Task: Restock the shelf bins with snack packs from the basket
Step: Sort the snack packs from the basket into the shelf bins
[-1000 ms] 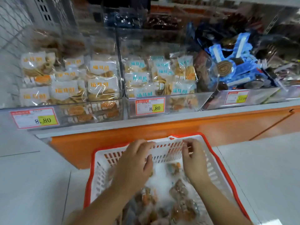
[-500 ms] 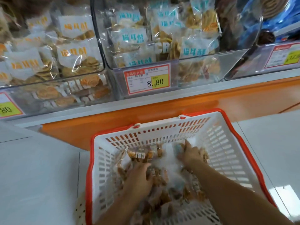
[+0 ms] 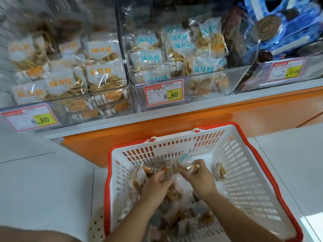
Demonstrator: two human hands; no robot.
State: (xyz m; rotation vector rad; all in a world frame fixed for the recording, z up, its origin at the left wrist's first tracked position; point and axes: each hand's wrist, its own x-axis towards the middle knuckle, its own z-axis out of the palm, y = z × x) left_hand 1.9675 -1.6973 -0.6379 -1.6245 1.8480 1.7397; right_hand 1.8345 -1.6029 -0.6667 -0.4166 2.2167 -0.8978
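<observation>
Closer together now, left hand [image 3: 158,185] and right hand [image 3: 199,180] each clutch snack packs [image 3: 187,167].

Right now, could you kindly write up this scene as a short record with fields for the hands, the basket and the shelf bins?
basket: white, red rim, on the floor below the shelf
left hand: inside the basket, fingers curled among loose snack packs; grip unclear
right hand: pinches a teal-lettered pack near the far wall
left bin: orange-lettered packs, tag 8.80
middle bin: teal-lettered packs, tag 8.80
right bin: blue packs, tag 12.80
</observation>
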